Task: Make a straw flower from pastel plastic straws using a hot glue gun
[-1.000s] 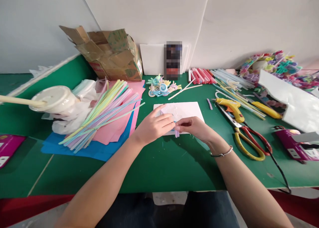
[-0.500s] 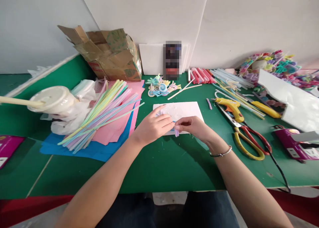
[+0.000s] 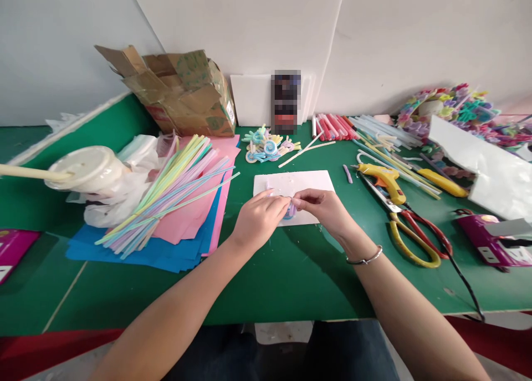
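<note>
Over a white board (image 3: 316,180), my two hands meet at a small lilac and blue pipe-cleaner piece (image 3: 290,211). My left hand (image 3: 258,219) is closed on the piece from the left, its fingers covering most of it. Thumb and forefinger of my right hand (image 3: 324,208) pinch its right side. Another bit of lilac (image 3: 269,187) shows just beyond my left fingers. A short lilac pipe-cleaner length (image 3: 348,173) lies right of the board. Curled pastel pieces (image 3: 266,147) are heaped behind it.
At left, a pipe-cleaner bundle (image 3: 166,192) lies on pink and blue sheets, beside a lidded cup (image 3: 83,167). A cardboard box (image 3: 187,95) stands behind. To the right are a yellow glue gun (image 3: 380,176), scissors (image 3: 415,239) with red and yellow handles, and a purple power strip (image 3: 484,239).
Both hands have shifted slightly upward with the pipe-cleaner piece, and it has turned between my fingers. Its lilac ends no longer hang below my right fingertips as before.
</note>
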A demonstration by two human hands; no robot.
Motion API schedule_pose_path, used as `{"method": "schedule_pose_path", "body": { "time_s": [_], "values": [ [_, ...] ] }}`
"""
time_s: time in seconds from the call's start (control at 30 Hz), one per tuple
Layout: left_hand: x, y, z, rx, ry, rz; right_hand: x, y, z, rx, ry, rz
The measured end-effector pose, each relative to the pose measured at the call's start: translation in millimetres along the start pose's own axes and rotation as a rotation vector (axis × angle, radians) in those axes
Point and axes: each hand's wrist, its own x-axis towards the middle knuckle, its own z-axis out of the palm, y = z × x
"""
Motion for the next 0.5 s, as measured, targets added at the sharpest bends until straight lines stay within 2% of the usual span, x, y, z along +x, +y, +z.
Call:
{"method": "schedule_pose_path", "body": {
  "time_s": [0.13,0.3,0.5],
  "values": [
    [-2,6,5.3,-0.123,-0.011,-0.192,0,3,2,0.07,0.087,-0.014],
    [-1,11,7.6,-0.432,-0.07,-0.469,-1,2,2,0.066,0.131,-0.028],
    [1,13,9.1,-0.56,-0.1,-0.573,0,0,2,0.07,0.157,-0.05]
  ]
}}
